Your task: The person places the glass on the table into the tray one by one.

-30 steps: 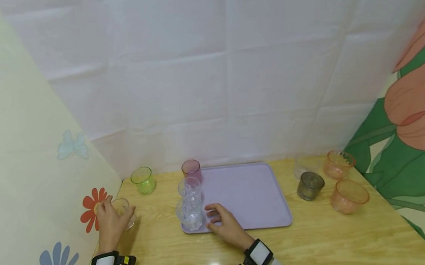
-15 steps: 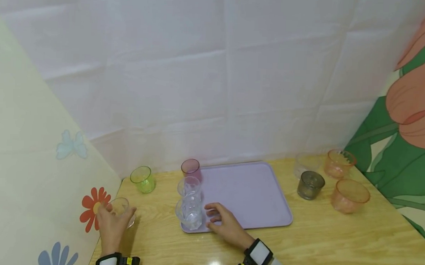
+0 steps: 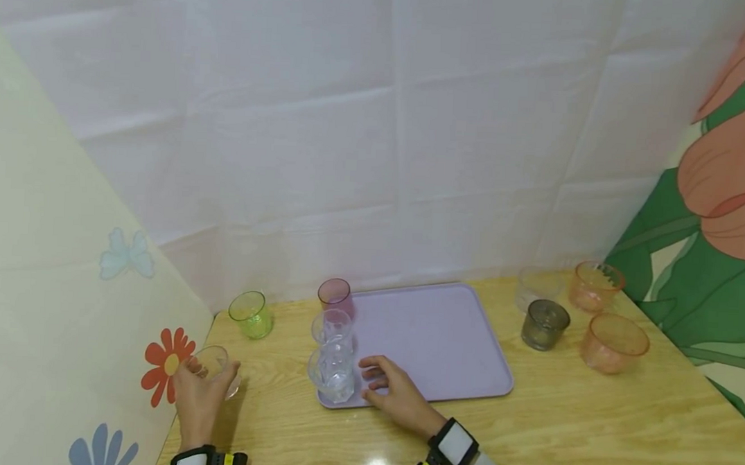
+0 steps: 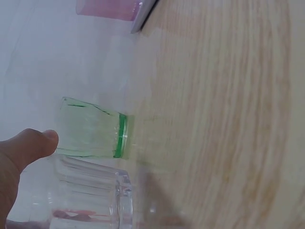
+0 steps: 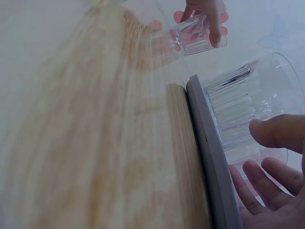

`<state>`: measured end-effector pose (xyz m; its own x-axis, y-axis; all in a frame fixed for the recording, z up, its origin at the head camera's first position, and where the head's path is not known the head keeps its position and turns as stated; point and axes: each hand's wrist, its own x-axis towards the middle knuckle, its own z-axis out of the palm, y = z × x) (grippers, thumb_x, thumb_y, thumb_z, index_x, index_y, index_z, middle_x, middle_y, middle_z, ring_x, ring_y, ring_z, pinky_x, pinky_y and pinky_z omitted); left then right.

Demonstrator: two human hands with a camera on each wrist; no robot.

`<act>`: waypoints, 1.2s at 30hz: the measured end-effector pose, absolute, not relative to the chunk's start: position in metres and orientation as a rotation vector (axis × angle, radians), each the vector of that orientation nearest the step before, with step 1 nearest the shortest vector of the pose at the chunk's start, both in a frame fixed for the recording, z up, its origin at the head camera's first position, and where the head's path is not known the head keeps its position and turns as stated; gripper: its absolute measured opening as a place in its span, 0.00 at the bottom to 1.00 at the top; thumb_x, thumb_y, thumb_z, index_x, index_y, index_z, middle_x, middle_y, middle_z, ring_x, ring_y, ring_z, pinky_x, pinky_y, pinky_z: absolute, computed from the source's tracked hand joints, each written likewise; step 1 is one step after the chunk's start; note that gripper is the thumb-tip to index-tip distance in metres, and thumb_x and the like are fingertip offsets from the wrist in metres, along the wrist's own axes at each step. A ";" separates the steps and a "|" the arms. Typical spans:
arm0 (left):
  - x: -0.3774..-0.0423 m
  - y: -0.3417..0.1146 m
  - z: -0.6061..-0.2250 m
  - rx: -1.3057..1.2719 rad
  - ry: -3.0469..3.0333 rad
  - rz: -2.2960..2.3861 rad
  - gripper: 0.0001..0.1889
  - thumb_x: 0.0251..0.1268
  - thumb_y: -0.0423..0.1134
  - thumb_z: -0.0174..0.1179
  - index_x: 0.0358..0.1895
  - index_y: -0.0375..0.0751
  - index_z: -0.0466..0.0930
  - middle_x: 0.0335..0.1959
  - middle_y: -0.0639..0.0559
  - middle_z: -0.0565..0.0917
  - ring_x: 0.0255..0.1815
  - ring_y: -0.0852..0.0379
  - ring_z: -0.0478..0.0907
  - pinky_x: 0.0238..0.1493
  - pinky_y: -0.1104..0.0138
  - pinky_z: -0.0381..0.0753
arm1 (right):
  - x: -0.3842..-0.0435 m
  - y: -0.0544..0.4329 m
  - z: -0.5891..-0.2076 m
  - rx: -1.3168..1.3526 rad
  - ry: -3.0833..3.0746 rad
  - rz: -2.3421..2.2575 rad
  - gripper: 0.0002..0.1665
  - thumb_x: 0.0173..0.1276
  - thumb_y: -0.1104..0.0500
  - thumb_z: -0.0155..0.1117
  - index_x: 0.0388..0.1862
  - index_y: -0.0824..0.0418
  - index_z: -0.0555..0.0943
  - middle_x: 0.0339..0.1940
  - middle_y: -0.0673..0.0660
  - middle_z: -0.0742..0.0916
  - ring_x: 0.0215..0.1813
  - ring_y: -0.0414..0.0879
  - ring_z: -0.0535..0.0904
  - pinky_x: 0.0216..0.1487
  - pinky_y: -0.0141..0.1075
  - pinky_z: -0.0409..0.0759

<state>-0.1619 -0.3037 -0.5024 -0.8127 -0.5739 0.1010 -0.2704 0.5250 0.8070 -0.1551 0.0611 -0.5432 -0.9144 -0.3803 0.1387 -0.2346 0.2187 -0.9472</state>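
My left hand (image 3: 199, 402) holds a clear drinking glass (image 4: 90, 195) near its rim, thumb on one side and fingers on the other, at the table's left side. Whether its base touches the wood I cannot tell. Behind it stands a green glass (image 3: 252, 317). On the left edge of a lilac tray (image 3: 430, 339) a row runs front to back: a faceted clear glass (image 3: 335, 380), a second clear glass (image 3: 331, 326) and a purple glass (image 3: 338, 298). Beside the front one, my right hand (image 3: 399, 397) hovers with loosely bent fingers and grips nothing; contact with the glass is unclear.
Right of the tray stand a dark grey glass (image 3: 544, 328), a clear bowl (image 3: 535, 291) and two orange bowls, one nearer (image 3: 614, 347) and one farther back (image 3: 595, 291). A decorated wall (image 3: 124, 333) borders the left; a white sheet (image 3: 301, 153) hangs behind.
My left wrist has shifted slightly to the right, with the glass still between thumb and fingers. The right hand has stayed in place beside the tray's front glass.
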 end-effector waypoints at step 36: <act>-0.165 -0.211 -0.448 0.134 -2.409 -1.089 0.53 0.54 0.50 0.83 0.76 0.26 0.64 0.60 0.31 0.79 0.60 0.33 0.83 0.55 0.40 0.86 | -0.161 0.058 -0.531 -0.645 2.304 -1.829 0.31 0.71 0.68 0.71 0.70 0.70 0.73 0.68 0.69 0.81 0.66 0.69 0.81 0.64 0.55 0.85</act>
<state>-0.1652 -0.2108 -0.4479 -0.8751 -0.2821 0.3932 0.1087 0.6771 0.7278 -0.1610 0.0578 -0.5311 -0.9003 -0.4048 0.1598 -0.2475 0.1742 -0.9531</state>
